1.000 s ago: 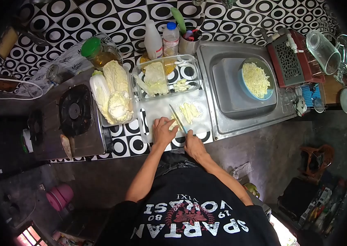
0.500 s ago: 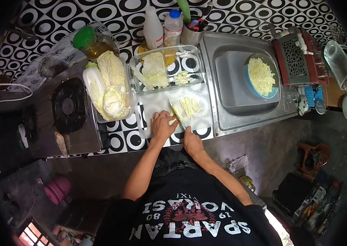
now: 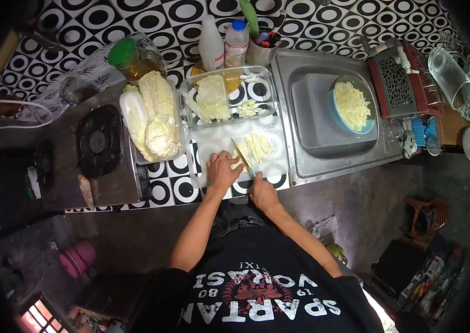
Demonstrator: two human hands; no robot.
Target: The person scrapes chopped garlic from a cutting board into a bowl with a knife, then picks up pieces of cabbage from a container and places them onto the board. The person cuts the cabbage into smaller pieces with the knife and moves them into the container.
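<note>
My right hand is closed around the light-blue handle of a knife, its blade angled across a translucent cutting board. Fingers bent, my left hand presses pale cabbage pieces on the board, just left of the blade. Cut cabbage strips lie right of the knife. Behind the board stands a divided glass container with a cabbage leaf in its left compartment and small pieces in its right one. Whole napa cabbages fill a tray on the left.
A blue bowl of chopped cabbage sits in the steel sink to the right. On the left is a gas stove. A green-lidded jar, a white bottle and a blue-capped bottle stand behind.
The knife blade has shifted slightly, and the cut strips beside it lie a little differently. Both hands stay in nearly the same place; the view has tilted slightly.
</note>
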